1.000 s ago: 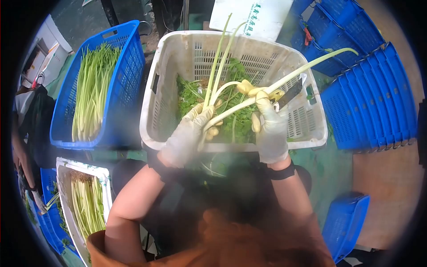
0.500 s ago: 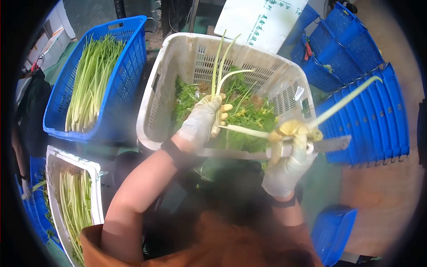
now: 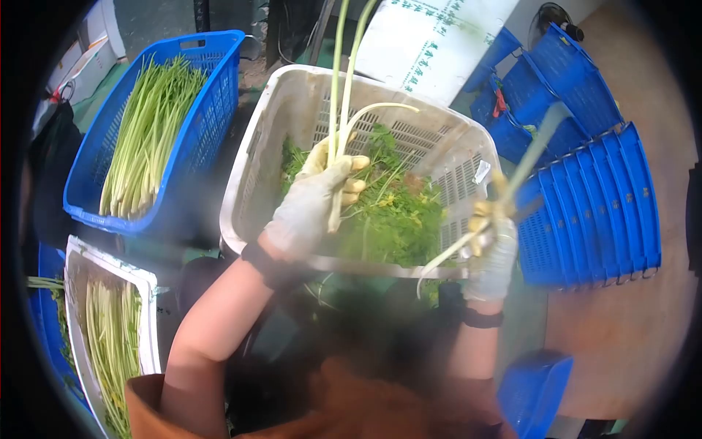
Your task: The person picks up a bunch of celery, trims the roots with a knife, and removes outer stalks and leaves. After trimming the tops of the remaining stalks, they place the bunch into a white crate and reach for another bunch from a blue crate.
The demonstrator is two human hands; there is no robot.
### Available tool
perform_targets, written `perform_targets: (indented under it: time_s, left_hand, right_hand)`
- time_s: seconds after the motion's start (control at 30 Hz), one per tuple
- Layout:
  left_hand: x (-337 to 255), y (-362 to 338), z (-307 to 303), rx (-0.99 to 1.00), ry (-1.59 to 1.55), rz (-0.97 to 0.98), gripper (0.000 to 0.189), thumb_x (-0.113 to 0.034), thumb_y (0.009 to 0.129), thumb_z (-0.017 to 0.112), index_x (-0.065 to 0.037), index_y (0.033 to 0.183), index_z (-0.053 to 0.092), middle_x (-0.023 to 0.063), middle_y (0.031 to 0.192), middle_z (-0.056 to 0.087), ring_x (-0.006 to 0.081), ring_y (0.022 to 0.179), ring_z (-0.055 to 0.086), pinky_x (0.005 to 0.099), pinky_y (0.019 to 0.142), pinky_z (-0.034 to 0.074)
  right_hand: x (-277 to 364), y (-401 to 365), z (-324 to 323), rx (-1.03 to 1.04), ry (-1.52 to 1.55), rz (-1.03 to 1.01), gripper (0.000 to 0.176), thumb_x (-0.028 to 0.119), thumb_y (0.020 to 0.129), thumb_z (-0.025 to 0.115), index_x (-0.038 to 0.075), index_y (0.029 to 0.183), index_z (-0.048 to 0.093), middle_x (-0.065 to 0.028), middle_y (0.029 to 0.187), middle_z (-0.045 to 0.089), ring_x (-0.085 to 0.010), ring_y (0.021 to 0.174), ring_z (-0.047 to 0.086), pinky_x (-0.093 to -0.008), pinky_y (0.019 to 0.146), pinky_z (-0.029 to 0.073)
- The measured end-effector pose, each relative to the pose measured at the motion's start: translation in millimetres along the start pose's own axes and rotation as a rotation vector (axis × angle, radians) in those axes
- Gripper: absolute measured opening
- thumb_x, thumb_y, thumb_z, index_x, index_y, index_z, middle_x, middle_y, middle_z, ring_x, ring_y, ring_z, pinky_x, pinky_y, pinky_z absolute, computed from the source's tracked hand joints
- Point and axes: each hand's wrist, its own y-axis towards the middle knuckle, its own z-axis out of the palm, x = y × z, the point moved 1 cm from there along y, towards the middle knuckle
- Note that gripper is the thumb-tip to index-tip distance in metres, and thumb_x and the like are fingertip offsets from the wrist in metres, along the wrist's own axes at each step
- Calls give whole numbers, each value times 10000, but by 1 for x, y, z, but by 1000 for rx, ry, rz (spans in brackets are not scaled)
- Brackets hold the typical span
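My left hand (image 3: 303,205), in a whitish glove with yellow fingers, is closed around a few pale celery stalks (image 3: 344,95). They stand upright over a dirty white crate (image 3: 245,164), and one bends to the right. Low in that crate lie green leaves and trimmings (image 3: 398,227). At the crate's right front corner, my right hand (image 3: 493,260), gloved alike, is closed on another celery stalk (image 3: 537,150); one end slants up right, the other down left. A blurred knife blade (image 3: 528,208) pokes out beside that hand; its handle is mostly hidden.
Bundled green stalks fill a blue crate (image 3: 216,121) at upper left. Below it, a white foam box (image 3: 151,322) holds more pale stalks. A white foam box with green print (image 3: 439,44) stands behind the crate. Stacked blue crates (image 3: 607,205) are at right, another blue crate (image 3: 534,395) at lower right.
My right hand has drawn away from the left, turning its stalk and the knife. The left hand's stalks now reach higher in view, with their lower end showing below the fingers.
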Motion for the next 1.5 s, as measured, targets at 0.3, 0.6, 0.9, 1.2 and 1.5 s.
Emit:
perform_targets:
  time_s: [0.3, 0.6, 0.9, 1.2, 1.5]
  left_hand:
    - [-71, -28, -31, -130, 357, 39, 394, -72, 957, 540, -43, 1346, 493, 54, 999, 678, 51, 629, 567, 147, 520, 447]
    - [-189, -45, -263, -438, 553, -18, 479, -137, 955, 587, -40, 1403, 449, 54, 1086, 666, 88, 787, 611, 205, 645, 484]
    - [-83, -31, -68, -17, 57, -149, 506, -308, 967, 611, -19, 1360, 477, 146, 1197, 636, 178, 946, 671, 268, 781, 556]
    - [-42, -9, -75, -89, -159, -1, 336, -120, 1011, 500, 86, 1276, 522, 168, 1124, 661, 215, 994, 681, 269, 850, 594]
    - [-93, -25, -67, -135, 69, 238, 389, -206, 994, 562, 61, 1276, 538, 132, 1097, 665, 168, 926, 659, 266, 822, 539]
  right_hand:
    - [-39, -8, 34, 477, 55, 472, 470, 181, 980, 534, 42, 1423, 460, -51, 816, 688, -71, 677, 617, -182, 586, 476]
    - [-73, -6, 42, 637, -387, 446, 395, 100, 984, 488, 47, 1372, 535, -37, 873, 682, -75, 736, 591, -219, 658, 479]
    - [-67, 9, 72, 721, -1397, -640, 693, 44, 790, 665, 335, 1402, 519, -45, 763, 608, -267, 719, 610, -352, 608, 497]
    - [-61, 13, 54, 177, -426, -332, 286, 263, 962, 623, 9, 1085, 582, -110, 1066, 662, -170, 862, 597, -308, 791, 488]
    - [-125, 28, 45, 470, -1313, 368, 540, 501, 966, 526, -17, 887, 659, -132, 733, 665, -227, 666, 625, -336, 656, 480]
